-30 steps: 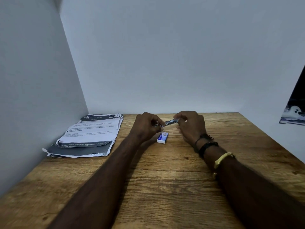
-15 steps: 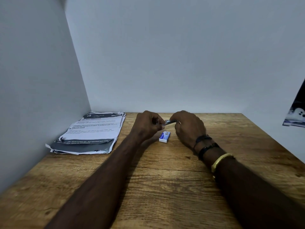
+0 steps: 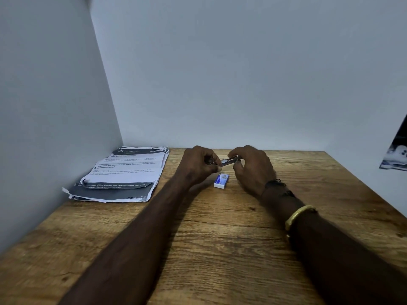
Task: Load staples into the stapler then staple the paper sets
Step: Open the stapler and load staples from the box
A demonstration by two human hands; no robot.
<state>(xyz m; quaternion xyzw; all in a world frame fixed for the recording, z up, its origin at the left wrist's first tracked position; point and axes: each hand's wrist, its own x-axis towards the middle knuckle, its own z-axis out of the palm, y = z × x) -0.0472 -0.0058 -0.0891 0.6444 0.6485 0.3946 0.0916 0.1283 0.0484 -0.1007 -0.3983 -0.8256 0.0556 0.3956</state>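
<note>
Fingers of the left hand are curled round one end of the small metal stapler, gripping it; the right hand meets it from the other side, its thumb and forefinger pinching the far end while its remaining fingers curl loosely underneath; both hands hold the stapler in the air, just above the table, tilted slightly with the right end higher; whether its magazine is open or already filled is too small and blurred to tell.

Directly below the stapler, between the two hands and touching neither, a white and blue box of staples lies flat on the wood; the paper sets lie in a loose, ragged-edged stack at the far left corner of the table, close against the left wall and well apart from the hands; the top sheet shows printed text with dark bands at head and foot.

Both forearms reach in from the near edge; the right wrist carries black bands and, further up the arm, a gold bangle; a plain pale wall rises behind the table, and a dark picture shows at the right edge of the view.
</note>
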